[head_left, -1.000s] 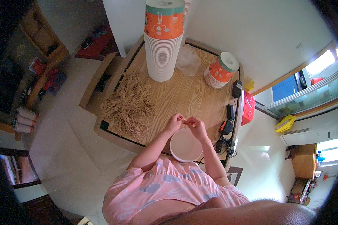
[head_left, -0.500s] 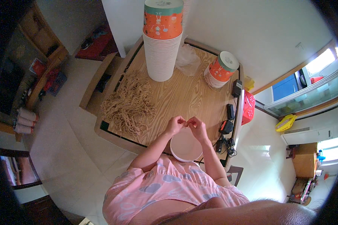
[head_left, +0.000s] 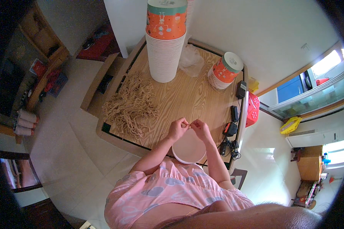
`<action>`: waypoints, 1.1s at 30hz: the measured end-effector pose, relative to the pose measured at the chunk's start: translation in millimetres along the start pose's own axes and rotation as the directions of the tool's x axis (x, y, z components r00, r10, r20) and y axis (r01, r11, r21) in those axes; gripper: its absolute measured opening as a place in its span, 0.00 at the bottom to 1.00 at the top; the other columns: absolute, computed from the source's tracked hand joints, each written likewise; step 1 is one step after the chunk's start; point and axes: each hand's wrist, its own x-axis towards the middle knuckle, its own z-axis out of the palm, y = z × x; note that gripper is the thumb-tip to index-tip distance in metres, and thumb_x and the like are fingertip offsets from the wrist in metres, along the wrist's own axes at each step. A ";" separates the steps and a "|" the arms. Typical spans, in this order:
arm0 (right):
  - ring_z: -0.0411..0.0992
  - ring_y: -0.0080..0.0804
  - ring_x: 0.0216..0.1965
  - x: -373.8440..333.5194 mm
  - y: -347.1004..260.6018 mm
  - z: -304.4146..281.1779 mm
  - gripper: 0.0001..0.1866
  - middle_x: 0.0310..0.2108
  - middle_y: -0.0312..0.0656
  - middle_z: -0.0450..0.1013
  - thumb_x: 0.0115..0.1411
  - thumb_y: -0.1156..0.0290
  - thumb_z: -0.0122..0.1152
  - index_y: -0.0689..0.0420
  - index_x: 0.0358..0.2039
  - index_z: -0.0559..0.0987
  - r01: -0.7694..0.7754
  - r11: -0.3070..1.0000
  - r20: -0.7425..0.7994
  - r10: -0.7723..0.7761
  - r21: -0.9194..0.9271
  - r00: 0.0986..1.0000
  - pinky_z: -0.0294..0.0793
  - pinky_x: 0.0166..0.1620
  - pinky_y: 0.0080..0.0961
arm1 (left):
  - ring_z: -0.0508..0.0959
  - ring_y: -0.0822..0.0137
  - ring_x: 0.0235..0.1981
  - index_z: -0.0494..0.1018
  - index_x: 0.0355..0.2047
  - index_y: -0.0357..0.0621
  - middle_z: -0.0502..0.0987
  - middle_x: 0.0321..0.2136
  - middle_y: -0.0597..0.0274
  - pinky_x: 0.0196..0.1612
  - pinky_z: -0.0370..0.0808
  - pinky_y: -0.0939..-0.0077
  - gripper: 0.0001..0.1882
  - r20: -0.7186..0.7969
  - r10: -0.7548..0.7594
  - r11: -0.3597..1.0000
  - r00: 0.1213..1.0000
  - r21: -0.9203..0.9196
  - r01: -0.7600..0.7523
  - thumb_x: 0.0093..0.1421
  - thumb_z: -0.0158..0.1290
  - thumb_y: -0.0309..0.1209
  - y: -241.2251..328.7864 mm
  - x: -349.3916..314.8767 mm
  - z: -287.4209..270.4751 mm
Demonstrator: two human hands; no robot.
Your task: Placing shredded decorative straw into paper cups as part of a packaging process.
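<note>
A white paper bucket (head_left: 189,149) sits at the table's near edge against my body, its open mouth toward me. Over its far rim my left hand (head_left: 177,129) and my right hand (head_left: 200,129) meet, both closed in a pinch, fingertips almost touching. Something small and tan shows between the fingertips, too small to name. To the left of my hands lies a loose heap of tan twisted cords (head_left: 132,105). Beyond them stands a tall stack of nested paper buckets (head_left: 164,57), with an orange and green printed one upside down on top.
A shorter stack of orange and green buckets (head_left: 224,72) stands at the far right of the wooden table (head_left: 179,95). A crumpled clear plastic bag (head_left: 191,61) lies between the stacks. Black adapters (head_left: 240,89) and tangled cables (head_left: 233,149) line the right edge, beside a red plastic stool (head_left: 253,110).
Both hands stay pinched at the bucket's far rim, with only slight finger movement. The bucket has shifted a touch to the left.
</note>
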 end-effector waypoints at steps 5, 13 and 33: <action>0.70 0.28 0.24 -2.6 -3.0 -0.7 0.06 0.23 0.43 0.73 0.50 0.72 0.56 0.60 0.27 0.75 0.101 0.993 0.054 -0.104 0.063 0.993 0.69 0.29 0.23 | 0.71 0.77 0.18 0.69 0.20 0.39 0.73 0.16 0.66 0.22 0.69 0.81 0.06 -0.034 -0.074 0.922 0.997 -0.383 0.056 0.47 0.54 0.25 -37.1 3.9 12.7; 0.71 0.24 0.25 -11.4 -26.3 -1.1 0.05 0.22 0.41 0.72 0.49 0.74 0.57 0.62 0.26 0.74 0.225 0.965 0.015 -0.225 -0.136 0.974 0.69 0.30 0.23 | 0.70 0.78 0.19 0.69 0.21 0.39 0.71 0.16 0.68 0.23 0.69 0.83 0.05 0.050 -0.251 0.890 0.967 -0.380 0.251 0.47 0.55 0.25 -38.2 8.8 9.7; 0.71 0.28 0.25 -13.8 -28.6 1.5 0.04 0.22 0.42 0.72 0.48 0.75 0.57 0.61 0.25 0.74 0.206 0.977 -0.060 -0.209 -0.048 0.976 0.69 0.31 0.23 | 0.71 0.77 0.19 0.69 0.20 0.40 0.72 0.16 0.66 0.22 0.68 0.82 0.06 0.056 -0.188 0.912 0.981 -0.360 0.195 0.46 0.56 0.24 -35.2 1.1 6.2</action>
